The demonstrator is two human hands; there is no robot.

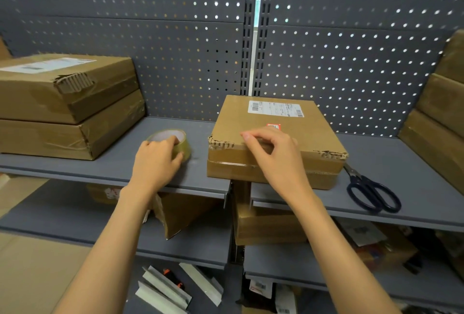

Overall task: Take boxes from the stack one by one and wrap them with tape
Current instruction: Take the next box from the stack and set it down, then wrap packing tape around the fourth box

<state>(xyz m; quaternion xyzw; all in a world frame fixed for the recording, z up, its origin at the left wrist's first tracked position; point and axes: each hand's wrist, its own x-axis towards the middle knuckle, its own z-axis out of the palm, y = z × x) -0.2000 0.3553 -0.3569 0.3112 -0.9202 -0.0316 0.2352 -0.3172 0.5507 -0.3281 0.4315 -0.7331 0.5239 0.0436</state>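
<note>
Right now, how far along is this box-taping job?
Two boxes stacked at the left already look wrapped in shiny tape. In hand: the left hand grips the tape roll while the right hand rests on the middle box. Left: more boxes stacked at the right.

Matt brown cardboard box (273,138), glossy translucent tape roll (173,144), matt grey metal shelf (120,165)
</note>
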